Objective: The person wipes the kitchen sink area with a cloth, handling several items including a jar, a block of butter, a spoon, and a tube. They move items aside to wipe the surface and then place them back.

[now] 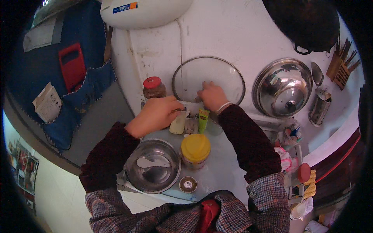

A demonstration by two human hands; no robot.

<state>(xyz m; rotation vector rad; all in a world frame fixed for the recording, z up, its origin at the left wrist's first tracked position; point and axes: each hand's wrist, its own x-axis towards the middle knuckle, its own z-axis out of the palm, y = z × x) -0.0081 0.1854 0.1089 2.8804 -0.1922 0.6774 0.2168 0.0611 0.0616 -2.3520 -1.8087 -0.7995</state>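
Observation:
My left hand (157, 115) has its fingers curled at the top of a pale squeeze packet (178, 124); whether they grip it is hard to tell. My right hand (212, 94) is in front of a glass lid (227, 74) leaning on the wall, and its fingertips' hold is unclear. Between and below the hands stands a green tube (203, 120). Nearer me is a jar with a yellow lid (195, 148). A steel bowl (131, 174) to its left holds a white spoon (153, 162). A small round tin (188, 184) lies near the table's front edge.
Behind my left hand stands a red-lidded jar (153, 86). A steel lid (282, 87) leans at the right, near a utensil holder (320, 109) and a chopstick basket (339, 71). A dark wok (306, 23) hangs above. A blue fabric organizer (93, 84) is at the left.

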